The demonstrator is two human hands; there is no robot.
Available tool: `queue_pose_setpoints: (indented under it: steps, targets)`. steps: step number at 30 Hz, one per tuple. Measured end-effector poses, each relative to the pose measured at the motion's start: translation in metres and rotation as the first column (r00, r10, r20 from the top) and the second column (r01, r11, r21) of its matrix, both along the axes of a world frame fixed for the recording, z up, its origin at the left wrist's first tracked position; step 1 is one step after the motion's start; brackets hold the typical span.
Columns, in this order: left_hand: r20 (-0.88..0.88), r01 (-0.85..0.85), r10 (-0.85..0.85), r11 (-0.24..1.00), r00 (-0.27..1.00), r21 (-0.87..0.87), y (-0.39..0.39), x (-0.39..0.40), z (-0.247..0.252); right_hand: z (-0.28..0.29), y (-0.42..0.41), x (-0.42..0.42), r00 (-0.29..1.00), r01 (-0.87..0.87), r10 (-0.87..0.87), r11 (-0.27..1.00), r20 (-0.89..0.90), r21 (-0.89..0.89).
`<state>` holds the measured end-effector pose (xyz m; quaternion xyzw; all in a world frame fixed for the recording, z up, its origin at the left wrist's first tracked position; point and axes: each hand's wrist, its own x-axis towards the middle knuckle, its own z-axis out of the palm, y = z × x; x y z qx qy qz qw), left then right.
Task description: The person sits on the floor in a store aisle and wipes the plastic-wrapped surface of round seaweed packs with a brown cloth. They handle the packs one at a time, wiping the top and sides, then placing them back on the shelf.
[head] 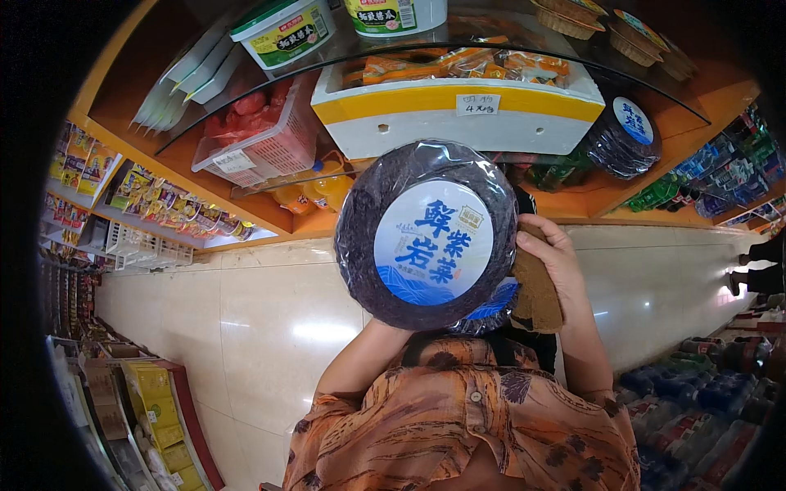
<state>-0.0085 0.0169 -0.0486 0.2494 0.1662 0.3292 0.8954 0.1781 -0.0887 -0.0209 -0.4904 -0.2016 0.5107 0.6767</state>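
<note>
A round, film-wrapped pack of dried dark seaweed [362,276] faces me in front of my chest. Its white and blue label bears writing. Part of a second, similar pack [488,319] shows behind its lower right edge. My left forearm runs up behind the front pack, which hides the left hand, so its grip cannot be seen. My right hand [557,251] is at the pack's right edge, thumb and fingers closed on a brown cloth item [538,291]. Whether its fingertips also support a pack cannot be told.
Ahead, a glass shelf [516,52] bears plastic tubs [285,37] and small baskets [568,21]. Below it are a white foam box [430,126], a pink-filled plastic basket [264,141] and stacked seaweed packs [623,138]. Bottled drinks [694,393] lie right; another person's legs [764,267] show far right.
</note>
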Motion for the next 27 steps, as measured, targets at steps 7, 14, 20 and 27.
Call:
queue_pose_setpoints:
  steps: [7,14,20,27]
  targets:
    - [-0.059,0.06,-0.059,0.998,0.997,0.019,-0.005,0.009,-0.003,0.003,-0.01,0.007,0.993,0.09,-0.086,0.995,0.075,-0.046]
    - [-0.176,0.206,-0.194,0.977,0.965,0.055,-0.027,0.015,-0.017,0.024,-0.031,0.009,0.987,-0.052,0.059,0.997,0.149,-0.054]
    - [-0.228,0.106,-0.106,0.994,0.968,-0.01,-0.013,-0.034,-0.047,0.015,-0.033,0.012,0.933,-0.115,0.104,0.993,0.343,0.011]
    - [-0.256,-0.095,0.084,0.995,0.963,-0.03,0.023,-0.106,-0.075,0.007,-0.037,0.004,0.098,-0.03,0.007,1.0,0.995,-0.004]
